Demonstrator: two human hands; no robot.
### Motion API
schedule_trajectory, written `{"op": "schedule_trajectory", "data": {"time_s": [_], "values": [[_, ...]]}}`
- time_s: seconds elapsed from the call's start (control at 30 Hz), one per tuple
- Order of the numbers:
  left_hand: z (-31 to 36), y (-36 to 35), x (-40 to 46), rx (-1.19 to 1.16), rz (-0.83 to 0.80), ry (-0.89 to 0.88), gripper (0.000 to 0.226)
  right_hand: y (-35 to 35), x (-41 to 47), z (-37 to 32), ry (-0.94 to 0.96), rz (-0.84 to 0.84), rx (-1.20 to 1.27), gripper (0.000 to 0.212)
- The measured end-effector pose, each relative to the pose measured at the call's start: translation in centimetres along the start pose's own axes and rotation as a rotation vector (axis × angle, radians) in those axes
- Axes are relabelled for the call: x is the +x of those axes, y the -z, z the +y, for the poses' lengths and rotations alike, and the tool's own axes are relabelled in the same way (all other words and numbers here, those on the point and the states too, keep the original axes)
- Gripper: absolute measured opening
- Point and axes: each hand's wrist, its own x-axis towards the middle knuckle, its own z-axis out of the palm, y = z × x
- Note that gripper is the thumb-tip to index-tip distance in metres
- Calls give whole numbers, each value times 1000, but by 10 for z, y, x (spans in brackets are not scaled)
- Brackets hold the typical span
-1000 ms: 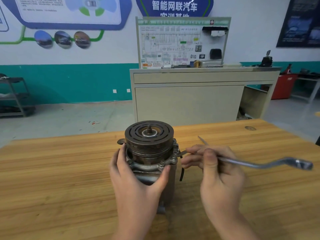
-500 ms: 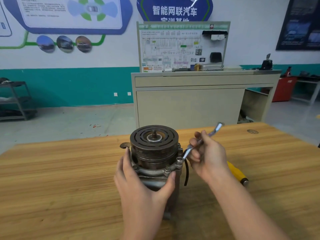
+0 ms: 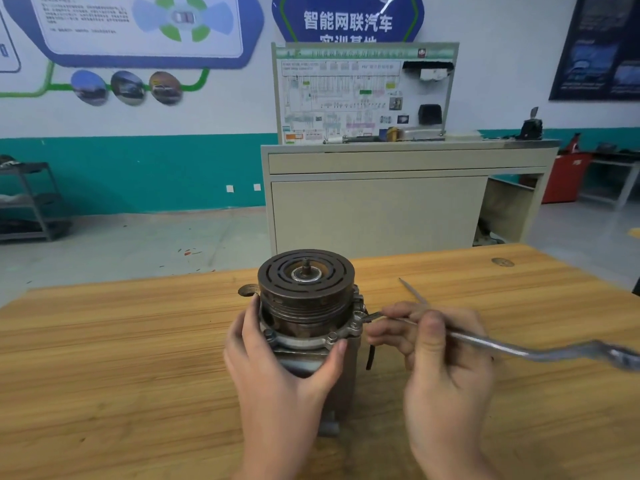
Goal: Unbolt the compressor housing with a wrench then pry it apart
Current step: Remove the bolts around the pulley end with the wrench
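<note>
The compressor (image 3: pixel 306 299) stands upright on the wooden table (image 3: pixel 104 358), its dark grooved pulley on top and a bolted flange ring below it. My left hand (image 3: pixel 277 362) grips the housing just under the flange, thumb on the left side, fingers round the front. My right hand (image 3: pixel 436 355) holds the shaft of a silver wrench (image 3: pixel 512 349). The wrench's near end sits on a bolt (image 3: pixel 360 318) at the flange's right side; its far ring end points right, level with the table. A thin metal rod (image 3: pixel 412 292), a screwdriver's shaft, pokes out behind my right hand.
A black cable (image 3: pixel 370 356) hangs down the compressor's right side. Beyond the table stands a beige training bench (image 3: pixel 398 199) with a wiring display board. A metal shelf rack (image 3: pixel 31 202) is at the far left and a red cabinet (image 3: pixel 564 181) at the far right.
My right hand has swung the wrench handle from pointing away and up round to the right, back to where it pointed a second ago. The left hand keeps its grip on the housing.
</note>
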Motion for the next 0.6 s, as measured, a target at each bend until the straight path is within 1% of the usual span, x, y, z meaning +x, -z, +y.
{"op": "schedule_trajectory", "data": {"time_s": [0.07,0.13,0.17,0.2,0.23,0.3,0.33,0.37,0.4,0.43,0.47,0.5,0.53,0.57,0.6], "values": [[-1,0,0,9,0,-2,113,-2,-9,3,120,-81,-153,11],[-1,0,0,6,-16,7,112,-2,-18,9,255,-185,-344,16],[-1,0,0,13,-22,8,113,-3,-22,12,292,-206,-384,18],[-2,0,0,34,-22,3,115,-4,-25,14,296,-192,-362,19],[-2,0,0,63,-19,-4,117,-5,-26,14,265,-143,-282,18],[-1,1,1,110,-36,-4,125,-6,-18,14,127,52,-55,19],[0,1,1,124,-49,-6,129,-5,-10,15,15,178,37,22],[0,1,2,138,-56,-14,130,-3,1,18,-138,278,123,26],[-1,2,2,156,-62,-21,130,-1,15,23,-329,337,207,28],[-1,3,2,173,-70,-25,130,0,30,30,-536,351,271,27],[-1,3,2,187,-79,-28,129,1,43,37,-735,319,324,27],[-1,3,2,196,-84,-33,127,3,55,42,-883,262,377,27],[-1,3,2,199,-84,-37,125,4,65,45,-969,222,421,29],[-1,3,2,197,-83,-40,122,6,70,44,-976,200,456,30],[-2,2,2,190,-81,-40,121,7,73,41,-928,190,483,31]]}}
